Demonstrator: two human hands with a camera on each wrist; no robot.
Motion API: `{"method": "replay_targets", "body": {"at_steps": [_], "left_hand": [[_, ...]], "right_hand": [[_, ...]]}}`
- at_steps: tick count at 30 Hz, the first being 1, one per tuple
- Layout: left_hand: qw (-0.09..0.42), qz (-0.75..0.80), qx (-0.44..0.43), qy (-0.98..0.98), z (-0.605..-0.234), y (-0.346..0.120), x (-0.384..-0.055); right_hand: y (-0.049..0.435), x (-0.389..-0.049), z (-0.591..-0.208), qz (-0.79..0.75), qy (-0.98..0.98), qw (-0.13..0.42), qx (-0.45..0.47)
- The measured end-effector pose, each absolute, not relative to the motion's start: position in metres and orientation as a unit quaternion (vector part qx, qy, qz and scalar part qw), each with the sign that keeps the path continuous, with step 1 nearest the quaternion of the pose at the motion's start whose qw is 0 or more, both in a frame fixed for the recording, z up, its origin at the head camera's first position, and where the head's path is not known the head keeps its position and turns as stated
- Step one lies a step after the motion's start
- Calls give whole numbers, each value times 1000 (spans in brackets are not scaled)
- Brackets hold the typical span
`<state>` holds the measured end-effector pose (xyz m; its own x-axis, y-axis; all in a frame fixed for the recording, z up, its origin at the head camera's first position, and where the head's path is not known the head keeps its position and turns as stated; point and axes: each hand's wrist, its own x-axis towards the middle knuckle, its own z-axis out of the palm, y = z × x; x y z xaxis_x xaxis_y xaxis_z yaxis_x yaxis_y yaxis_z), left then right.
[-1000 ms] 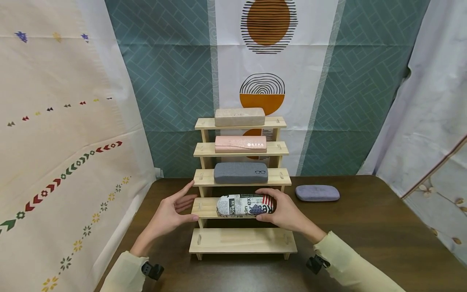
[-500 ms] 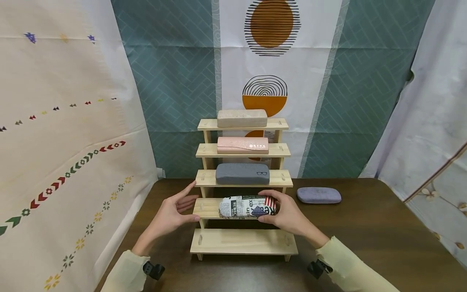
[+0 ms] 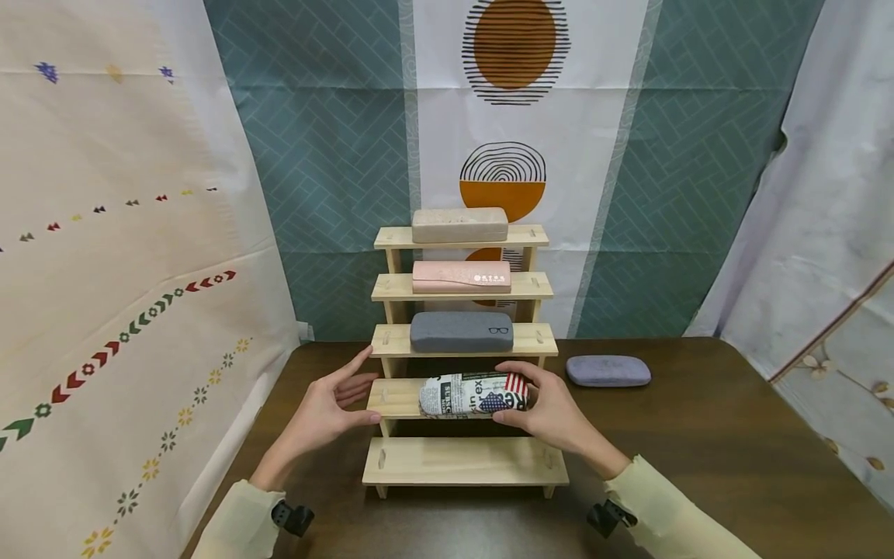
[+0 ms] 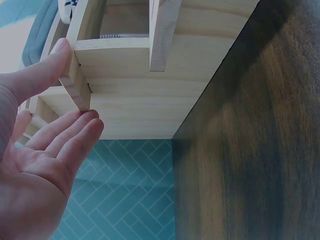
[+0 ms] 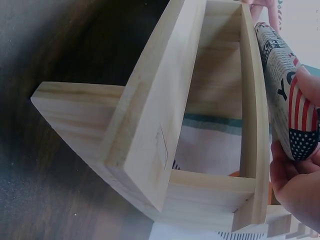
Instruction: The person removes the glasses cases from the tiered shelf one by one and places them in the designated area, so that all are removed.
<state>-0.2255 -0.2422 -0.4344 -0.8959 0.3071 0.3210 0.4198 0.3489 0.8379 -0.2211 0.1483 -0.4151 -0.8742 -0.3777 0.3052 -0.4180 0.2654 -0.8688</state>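
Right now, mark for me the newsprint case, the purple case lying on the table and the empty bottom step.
newsprint case (image 3: 469,394), head view, middle of its printed side.
purple case (image 3: 608,370), head view, centre of its lid.
bottom step (image 3: 461,461), head view, bare middle of the board.

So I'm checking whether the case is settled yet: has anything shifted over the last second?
Hardly anything. The right hand still grips the newspaper-print glasses case on the second-lowest step of the wooden stand; the case may have slid slightly right. The left hand stays open against the stand's left end. The other cases have not moved.
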Motion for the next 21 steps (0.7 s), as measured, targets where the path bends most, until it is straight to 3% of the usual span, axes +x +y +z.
{"method": "replay_targets", "body": {"at_steps": [21], "left_hand": [[48,-534,-227,-813,-434,-243,-226]], "right_hand": [[157,-206,-411,548,-801,77,230]]}}
